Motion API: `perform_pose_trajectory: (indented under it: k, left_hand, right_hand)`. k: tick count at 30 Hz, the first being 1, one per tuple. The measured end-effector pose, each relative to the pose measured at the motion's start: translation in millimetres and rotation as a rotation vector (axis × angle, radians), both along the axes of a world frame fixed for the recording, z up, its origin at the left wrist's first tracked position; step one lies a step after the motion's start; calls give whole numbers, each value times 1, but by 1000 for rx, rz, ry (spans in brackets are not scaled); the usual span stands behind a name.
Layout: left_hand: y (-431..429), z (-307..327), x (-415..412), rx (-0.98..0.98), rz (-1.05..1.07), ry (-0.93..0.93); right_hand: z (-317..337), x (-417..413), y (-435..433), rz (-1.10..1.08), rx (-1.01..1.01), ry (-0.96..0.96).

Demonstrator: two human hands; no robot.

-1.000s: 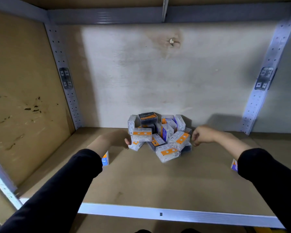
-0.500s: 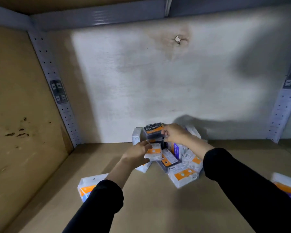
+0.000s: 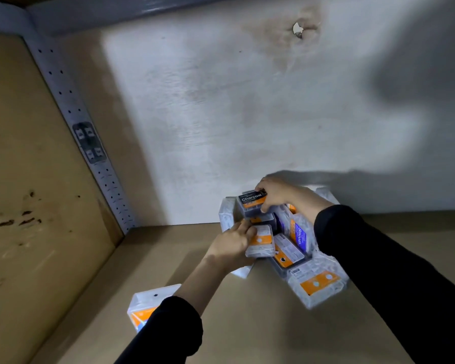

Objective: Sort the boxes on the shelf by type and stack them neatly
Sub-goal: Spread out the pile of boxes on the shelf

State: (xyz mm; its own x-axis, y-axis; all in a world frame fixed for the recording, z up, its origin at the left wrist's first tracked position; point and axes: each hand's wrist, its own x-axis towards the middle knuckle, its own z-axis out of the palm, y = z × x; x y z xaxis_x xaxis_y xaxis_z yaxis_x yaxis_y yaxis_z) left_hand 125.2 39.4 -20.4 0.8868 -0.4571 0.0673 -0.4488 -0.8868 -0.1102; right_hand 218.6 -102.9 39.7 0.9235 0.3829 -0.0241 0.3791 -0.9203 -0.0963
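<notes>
A heap of several small boxes lies at the back of the brown shelf board, against the pale back wall. Most are clear plastic with orange labels; some are dark. On top sits a dark box marked Charcoal, and my right hand grips its right end. My left hand is closed on a clear orange-labelled box at the heap's left front. A clear box with a blue label stands on edge beside my right forearm.
A lone clear box with orange and blue stands near the front left, partly behind my left sleeve. A perforated metal upright runs down the back-left corner beside the brown side panel.
Both hands moved from the heap's sides onto it: the right took hold of the Charcoal box on top, the left closed on a clear orange box. The view moved closer and leftward.
</notes>
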Motion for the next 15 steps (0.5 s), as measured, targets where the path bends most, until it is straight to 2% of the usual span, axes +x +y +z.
perform_pose_trajectory:
  k: [5, 9, 12, 15]
  left_hand:
    - [2, 9, 5, 31, -10, 29]
    - [9, 32, 12, -85, 55, 171]
    - [18, 43, 18, -181, 205, 333]
    - [24, 48, 24, -217, 271, 408]
  right_hand:
    - [4, 8, 7, -3, -15, 70]
    - [1, 11, 6, -26, -37, 60]
    - [0, 8, -2, -50, -12, 12]
    - [1, 3, -10, -27, 23, -40]
